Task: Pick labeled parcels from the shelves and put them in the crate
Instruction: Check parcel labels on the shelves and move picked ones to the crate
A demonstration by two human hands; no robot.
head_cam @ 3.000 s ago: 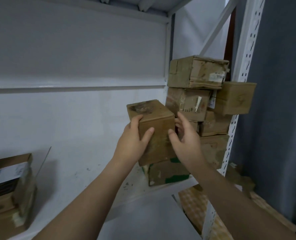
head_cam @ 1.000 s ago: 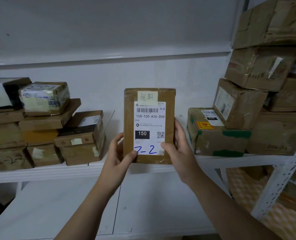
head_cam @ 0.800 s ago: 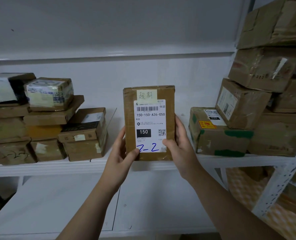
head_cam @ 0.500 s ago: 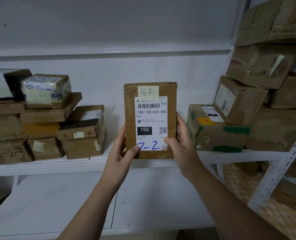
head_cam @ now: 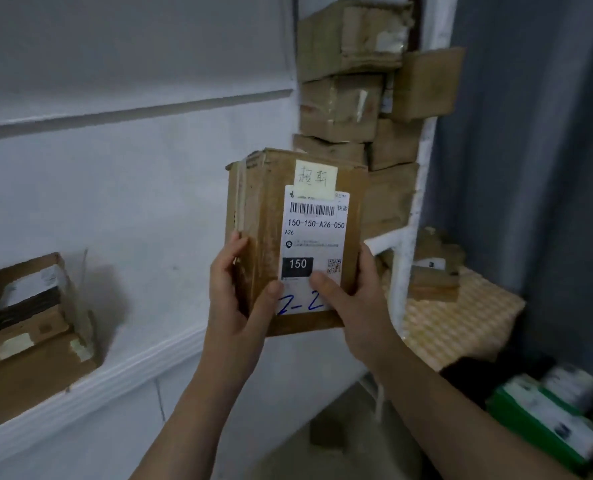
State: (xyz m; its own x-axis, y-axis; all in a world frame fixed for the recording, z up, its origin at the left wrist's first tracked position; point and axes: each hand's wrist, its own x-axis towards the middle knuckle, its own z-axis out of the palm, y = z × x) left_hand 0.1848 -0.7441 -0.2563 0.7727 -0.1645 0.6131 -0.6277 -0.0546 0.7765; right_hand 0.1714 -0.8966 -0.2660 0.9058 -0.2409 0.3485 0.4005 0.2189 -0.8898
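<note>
A brown cardboard parcel [head_cam: 267, 216] with a white shipping label reading 150-150-A26-050 and blue "2-2" handwriting is held upright in front of the shelf. My left hand [head_cam: 234, 299] grips its lower left side, thumb on the front face. My right hand [head_cam: 350, 299] grips the lower right side, thumb across the label. At the bottom right, a green crate [head_cam: 517, 427] holding several parcels shows only in part and is blurred.
A stack of worn cardboard boxes [head_cam: 343, 102] fills the shelf's right end against the white upright post [head_cam: 409, 244]. More boxes [head_cam: 28, 334] sit on the shelf at the left. A woven-pattern surface [head_cam: 458, 323] with small parcels lies beyond the post. A grey curtain hangs at the right.
The view has swung right and tilted. The parcel stays in both hands, now turned so its left side shows. The green crate has come into view at the bottom right.
</note>
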